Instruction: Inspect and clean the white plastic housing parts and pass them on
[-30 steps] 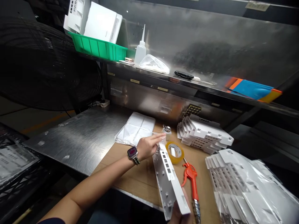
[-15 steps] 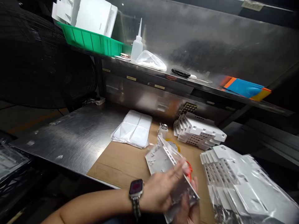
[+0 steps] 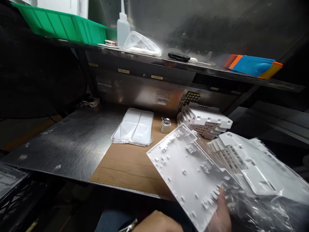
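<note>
My right hand (image 3: 220, 212) grips a white plastic housing panel (image 3: 183, 170) by its lower right edge, thumb over the rim. The panel is tilted, its inner face with small clips and ribs towards me. Low in the picture, my left hand (image 3: 156, 222) is apart from the panel; a watch (image 3: 129, 225) shows at its wrist, and its fingers are hidden or cut off. Crumpled clear plastic film (image 3: 260, 209) lies by my right hand. Just beyond the panel is a stack of similar white panels (image 3: 256, 164), partly in clear film.
Brown cardboard (image 3: 127, 167) covers part of the metal table (image 3: 79, 141). On it lie a pack of white sheets (image 3: 135, 125), a small pump bottle (image 3: 165, 125) and another panel stack (image 3: 205, 117). A shelf above bears a green basket (image 3: 60, 27), a squeeze bottle (image 3: 123, 30) and a blue-orange item (image 3: 253, 66).
My left hand has come off the panel and dropped to the bottom edge. The panel has turned, showing its whole inner face, and my right hand has moved right with it. The view has shifted.
</note>
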Motion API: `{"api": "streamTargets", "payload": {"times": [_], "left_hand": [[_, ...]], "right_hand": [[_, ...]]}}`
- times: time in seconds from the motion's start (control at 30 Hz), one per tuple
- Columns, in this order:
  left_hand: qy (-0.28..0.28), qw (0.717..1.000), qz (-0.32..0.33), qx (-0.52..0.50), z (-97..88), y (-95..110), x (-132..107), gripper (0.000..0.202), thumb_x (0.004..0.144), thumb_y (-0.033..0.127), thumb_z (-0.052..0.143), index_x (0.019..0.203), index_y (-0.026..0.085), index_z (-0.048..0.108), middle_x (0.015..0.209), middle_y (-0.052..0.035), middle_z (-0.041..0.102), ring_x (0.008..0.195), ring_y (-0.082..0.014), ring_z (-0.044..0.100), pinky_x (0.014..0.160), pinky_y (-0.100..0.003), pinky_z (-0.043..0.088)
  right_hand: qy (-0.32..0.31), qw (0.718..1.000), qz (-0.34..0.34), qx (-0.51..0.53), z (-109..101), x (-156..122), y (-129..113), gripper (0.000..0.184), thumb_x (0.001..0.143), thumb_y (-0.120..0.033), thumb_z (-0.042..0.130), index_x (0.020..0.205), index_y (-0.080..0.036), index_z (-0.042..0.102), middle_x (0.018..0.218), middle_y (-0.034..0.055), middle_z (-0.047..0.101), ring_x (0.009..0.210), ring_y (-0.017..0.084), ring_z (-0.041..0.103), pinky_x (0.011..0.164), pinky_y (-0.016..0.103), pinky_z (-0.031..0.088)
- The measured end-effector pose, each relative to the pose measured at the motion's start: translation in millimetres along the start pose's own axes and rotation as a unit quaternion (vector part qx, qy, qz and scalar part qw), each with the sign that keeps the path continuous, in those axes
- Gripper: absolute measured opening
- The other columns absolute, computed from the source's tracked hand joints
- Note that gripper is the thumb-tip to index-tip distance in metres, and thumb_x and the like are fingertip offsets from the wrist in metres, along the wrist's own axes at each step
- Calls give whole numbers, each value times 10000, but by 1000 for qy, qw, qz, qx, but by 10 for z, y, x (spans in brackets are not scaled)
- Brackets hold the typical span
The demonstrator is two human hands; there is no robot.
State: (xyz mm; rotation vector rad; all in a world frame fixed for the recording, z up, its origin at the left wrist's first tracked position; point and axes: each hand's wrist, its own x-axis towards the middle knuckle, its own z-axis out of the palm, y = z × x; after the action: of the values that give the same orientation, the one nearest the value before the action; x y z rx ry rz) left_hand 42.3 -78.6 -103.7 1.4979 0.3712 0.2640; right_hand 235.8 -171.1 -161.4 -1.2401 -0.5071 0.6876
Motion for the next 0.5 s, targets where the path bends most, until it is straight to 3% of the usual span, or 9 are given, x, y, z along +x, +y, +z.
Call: {"api": "streamTargets", "payload": {"times": [0.07,0.13,0.27,0.37,0.43,0.5], "left_hand": [[22,1000,-9,1,-102,19,-96,618,821,759,640,1055,196,738,847,-67,746,733,-204,681,626,-278,493],[67,998,1,-1,-177,82,-156,618,880,712,604,1113,150,711,878,-95,739,762,-198,662,673,-282,502],[109,992,45,-39,-134,191,-163,598,922,600,639,1362,195,636,1174,-129,746,1135,-296,668,987,-392,516],[150,982,48,-100,19,89,-86,563,909,549,690,1358,212,649,1363,-140,683,1292,-329,601,1122,-438,443],[227,952,22,-206,40,-29,-55,577,893,560,705,1350,213,643,1355,-140,692,1301,-324,601,1143,-448,430],[340,891,-15,-299,-104,-94,-112,628,858,582,728,1360,220,619,1259,-133,740,1238,-326,646,1101,-466,473]], "right_hand": [[14,1000,3,2,-31,-60,-49,514,1032,-574,419,1231,-221,735,970,68,818,788,311,786,768,507,645],[14,1000,-19,-19,2,-104,-117,486,1003,-575,489,1248,-238,738,917,62,818,816,334,781,773,522,641],[5,997,-36,-63,192,-129,-232,497,960,-627,507,1288,-327,729,924,63,815,907,372,775,762,567,640],[1,993,-42,-113,364,-124,-211,508,931,-655,536,1265,-333,743,890,61,815,899,368,781,715,539,655],[10,990,-48,-135,470,-131,-157,475,952,-621,532,1238,-316,756,891,52,817,878,342,788,717,496,666],[21,987,-50,-151,533,-150,-141,401,957,-560,573,1155,-288,791,922,50,820,882,312,793,757,441,671]]}}
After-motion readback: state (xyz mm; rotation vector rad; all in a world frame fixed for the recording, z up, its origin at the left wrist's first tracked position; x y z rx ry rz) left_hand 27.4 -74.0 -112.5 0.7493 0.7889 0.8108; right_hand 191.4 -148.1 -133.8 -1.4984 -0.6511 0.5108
